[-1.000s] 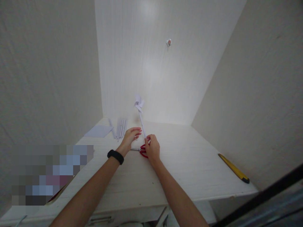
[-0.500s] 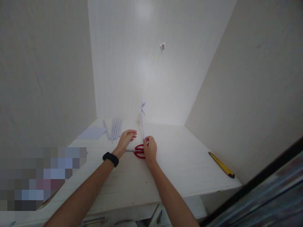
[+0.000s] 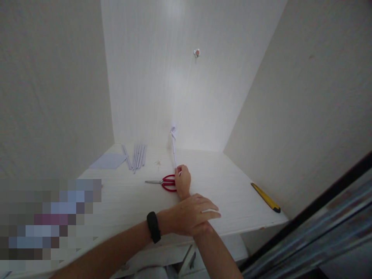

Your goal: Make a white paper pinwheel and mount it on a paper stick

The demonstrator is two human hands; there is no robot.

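My right hand (image 3: 183,181) pinches the lower end of a thin white paper stick (image 3: 174,149), which stands nearly upright with a twisted, curled top (image 3: 173,131). My left hand (image 3: 192,215), with a dark band (image 3: 153,227) on its wrist, lies across my right forearm, fingers stretched out and holding nothing. Red-handled scissors (image 3: 168,183) lie on the white surface just left of my right hand, blades pointing left; part of the handles is hidden behind that hand. Several rolled paper sticks (image 3: 139,157) lie further back on the left.
A flat piece of pale paper (image 3: 109,161) lies at the back left. A yellow utility knife (image 3: 265,197) rests near the right wall. White panels enclose the surface (image 3: 130,205) on the left, back and right. A blurred patch (image 3: 49,217) covers the lower left.
My left hand has moved right and toward me, from beside the paper stick onto my right forearm. The scissors' blades now show fully. My right hand keeps its pinch on the stick.
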